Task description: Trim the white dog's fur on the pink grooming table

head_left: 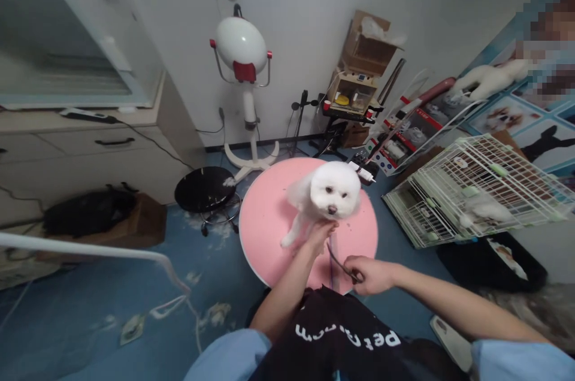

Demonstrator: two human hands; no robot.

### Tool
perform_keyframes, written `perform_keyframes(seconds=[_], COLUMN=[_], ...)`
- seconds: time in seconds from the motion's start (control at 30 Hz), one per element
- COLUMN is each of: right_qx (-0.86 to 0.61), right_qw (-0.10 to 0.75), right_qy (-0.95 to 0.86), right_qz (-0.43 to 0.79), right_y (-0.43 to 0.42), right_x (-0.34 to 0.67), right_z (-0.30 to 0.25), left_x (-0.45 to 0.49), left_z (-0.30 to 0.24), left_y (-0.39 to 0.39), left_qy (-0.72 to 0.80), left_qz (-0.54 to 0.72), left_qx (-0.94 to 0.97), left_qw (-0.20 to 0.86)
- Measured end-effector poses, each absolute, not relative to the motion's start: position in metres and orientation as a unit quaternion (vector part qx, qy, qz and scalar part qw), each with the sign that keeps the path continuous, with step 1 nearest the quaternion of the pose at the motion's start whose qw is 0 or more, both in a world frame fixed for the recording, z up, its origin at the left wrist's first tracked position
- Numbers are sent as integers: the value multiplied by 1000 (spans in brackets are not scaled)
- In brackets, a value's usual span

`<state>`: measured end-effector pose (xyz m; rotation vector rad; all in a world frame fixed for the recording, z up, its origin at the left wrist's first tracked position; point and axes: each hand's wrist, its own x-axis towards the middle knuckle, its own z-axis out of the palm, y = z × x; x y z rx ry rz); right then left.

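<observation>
A fluffy white dog (pixel 335 192) with a rounded, trimmed head sits on a round pink table (pixel 265 237), facing me. My left hand (pixel 320 236) is closed at the fur just under its chin; part of the fingers is lost in the fur. In my right hand (pixel 371 275) is a pair of curved scissors (pixel 340 264), gripped by the finger loops near the table's front edge. Their blades point up and left toward the dog's chest, close to my left hand. Whether the blades touch fur I cannot tell.
A white stand dryer (pixel 242 45) rises behind the table. A black stool (pixel 205 189) stands at the left, a wire cage (pixel 476 189) with a white animal in it at the right. A white pole (pixel 90 247) crosses the lower left. Hair clumps lie on the floor.
</observation>
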<state>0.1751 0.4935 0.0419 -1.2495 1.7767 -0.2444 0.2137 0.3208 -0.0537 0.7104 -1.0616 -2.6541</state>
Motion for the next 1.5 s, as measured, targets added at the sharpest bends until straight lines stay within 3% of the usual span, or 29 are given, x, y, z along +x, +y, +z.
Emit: perform_keyframes(seconds=[0.13,0.27,0.37,0.47,0.53,0.77,1.5], right_qx=[-477,-478,-428,-385,-386,-493,-477], right_qw=[351,244,321,448,487,389,438], right_qy=[779,818,823,770,736,758,757], right_qz=[-206,-205,-190,-243,-270,-175,-90], right_y=[522,523,516,514,514,504,471], right_x=[178,158,138,125,123,121,97], right_z=[44,77,102,115,116,115,140], left_x=[221,218,221,231,238,246,248], left_z=[-56,-36,-18,-9,-8,-2,-9], left_y=[322,331,333,329,326,325,329], left_qy=[-436,-457,-429,-392,-381,-394,-370], left_qz=[-845,-791,-782,-787,-790,-779,-792], left_qx=[229,277,299,323,332,325,299], left_qw=[207,299,340,351,348,363,381])
